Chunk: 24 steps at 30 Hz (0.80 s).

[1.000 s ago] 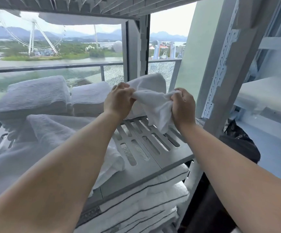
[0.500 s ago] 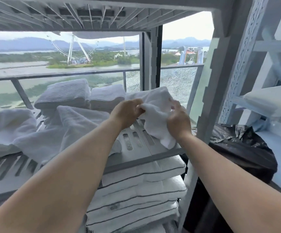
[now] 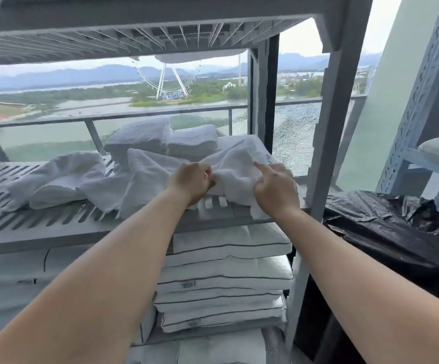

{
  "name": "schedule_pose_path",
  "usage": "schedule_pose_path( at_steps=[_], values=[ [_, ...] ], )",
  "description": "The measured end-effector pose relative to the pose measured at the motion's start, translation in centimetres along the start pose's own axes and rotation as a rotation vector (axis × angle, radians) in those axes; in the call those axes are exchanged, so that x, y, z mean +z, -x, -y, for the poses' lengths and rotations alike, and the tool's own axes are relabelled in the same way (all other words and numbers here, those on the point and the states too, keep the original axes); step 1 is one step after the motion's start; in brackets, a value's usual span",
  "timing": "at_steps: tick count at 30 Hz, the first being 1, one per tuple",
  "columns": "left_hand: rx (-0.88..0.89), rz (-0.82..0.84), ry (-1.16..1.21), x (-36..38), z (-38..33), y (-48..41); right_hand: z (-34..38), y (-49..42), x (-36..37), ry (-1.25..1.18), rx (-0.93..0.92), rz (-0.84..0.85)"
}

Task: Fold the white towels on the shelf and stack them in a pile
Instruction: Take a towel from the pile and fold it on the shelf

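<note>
At the right front corner of the slotted grey shelf, the left hand clutches a crumpled white terry towel. The right hand grips it too, forefinger straight.

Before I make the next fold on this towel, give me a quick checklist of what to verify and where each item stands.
1. Left hand grips the towel: ok.
2. Right hand grip on it: cannot tell; the index finger is straight, the other fingertips are hidden.
3. Towel flat and squared: not ok, it is bunched between the hands.
4. Bare slatted shelf near the hands to fold on: ok.
5. Folded towels at the back to stack on: ok, two side by side.
6. Loose towels at the left: not ok, unfolded.
</note>
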State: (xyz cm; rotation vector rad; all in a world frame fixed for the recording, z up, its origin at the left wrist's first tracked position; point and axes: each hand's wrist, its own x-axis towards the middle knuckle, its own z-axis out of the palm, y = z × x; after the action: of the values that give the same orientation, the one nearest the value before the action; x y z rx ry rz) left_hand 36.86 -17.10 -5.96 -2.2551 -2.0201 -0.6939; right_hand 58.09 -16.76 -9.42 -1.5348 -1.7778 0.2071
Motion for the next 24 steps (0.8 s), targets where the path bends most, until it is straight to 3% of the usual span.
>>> schedule_pose_path(
  at_steps=[7, 10, 18, 24],
  values=[
    [-0.035, -0.048, -0.145, -1.8, 1.9, 3.4, 4.2, 1.6, -0.5, 0.112, -0.328, -0.216],
    [-0.048, -0.068, -0.27, -3.2, 2.9, 4.8, 6.8, 2.0, 0.1, 0.06, -0.396, -0.167],
    [-0.171, -0.026, -0.188, -5.9, 9.0, 8.8, 13.8, 4.4, 4.5, 0.029, -0.464, 0.075],
    [-0.313, 0.012, -0.301, -9.5, 16.7, 12.9, 20.2, 6.1, 8.8, 0.088, -0.468, 0.09]
  ],
)
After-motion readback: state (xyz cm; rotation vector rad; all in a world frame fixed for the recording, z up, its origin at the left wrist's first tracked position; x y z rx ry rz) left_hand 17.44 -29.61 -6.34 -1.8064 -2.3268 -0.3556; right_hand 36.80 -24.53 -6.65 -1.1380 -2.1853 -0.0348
